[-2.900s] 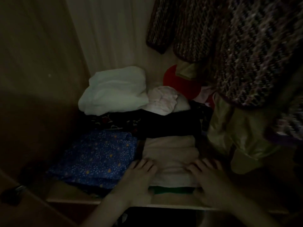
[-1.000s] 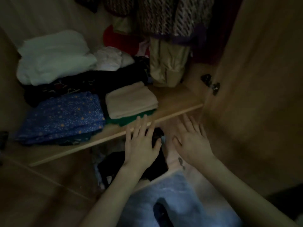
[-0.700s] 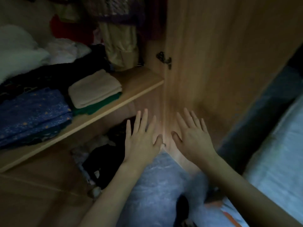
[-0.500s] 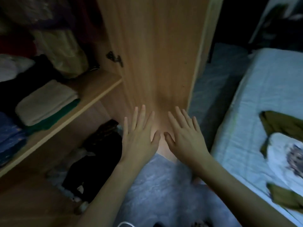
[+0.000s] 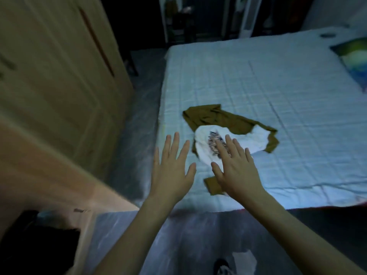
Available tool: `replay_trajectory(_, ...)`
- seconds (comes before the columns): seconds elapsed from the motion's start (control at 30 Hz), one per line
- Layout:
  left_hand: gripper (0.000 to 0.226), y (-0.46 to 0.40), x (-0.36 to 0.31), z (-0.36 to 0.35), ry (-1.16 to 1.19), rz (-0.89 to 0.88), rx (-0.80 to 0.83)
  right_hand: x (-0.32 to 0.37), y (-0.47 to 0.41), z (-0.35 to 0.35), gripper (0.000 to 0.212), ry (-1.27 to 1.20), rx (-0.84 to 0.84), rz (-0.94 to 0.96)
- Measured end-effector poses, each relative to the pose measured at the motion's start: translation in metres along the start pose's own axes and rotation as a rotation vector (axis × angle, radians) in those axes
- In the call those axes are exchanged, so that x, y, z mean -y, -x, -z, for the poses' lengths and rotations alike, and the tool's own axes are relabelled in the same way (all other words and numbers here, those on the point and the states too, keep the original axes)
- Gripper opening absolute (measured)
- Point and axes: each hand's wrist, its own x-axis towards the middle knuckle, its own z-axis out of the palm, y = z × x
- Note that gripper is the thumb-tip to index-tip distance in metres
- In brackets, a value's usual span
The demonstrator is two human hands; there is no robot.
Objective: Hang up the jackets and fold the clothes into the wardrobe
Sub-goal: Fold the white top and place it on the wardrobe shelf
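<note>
White shirt [image 5: 244, 142] and brown top [image 5: 216, 117] lie on the bed [image 5: 297, 96], mid-frame. The pile runs from upper left to lower right. Both hands are flat, holding nothing. The right hand [image 5: 236, 167] is nearer than the left hand [image 5: 171, 165].

Open air ahead of my spread left hand [image 5: 170, 171] and right hand [image 5: 237, 171] — the bed [image 5: 278, 86] lies bare beyond the olive garment [image 5: 214, 118]; wardrobe door [image 5: 49, 76] walls my left.
</note>
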Motion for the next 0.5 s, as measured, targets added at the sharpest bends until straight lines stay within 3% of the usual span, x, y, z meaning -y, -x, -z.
replay_trajectory(0.23, 0.068, -0.063, -0.129, -0.052, 0.045, -0.172, 0.111, -0.148, 0.001, 0.041, 0.063, 0.055, 0.001, -0.164)
replay_trajectory(0.5, 0.072, -0.095, -0.186, -0.095, 0.052, -0.256, 0.196, -0.21, -0.018, 0.044, 0.063, 0.016, 0.003, -0.238)
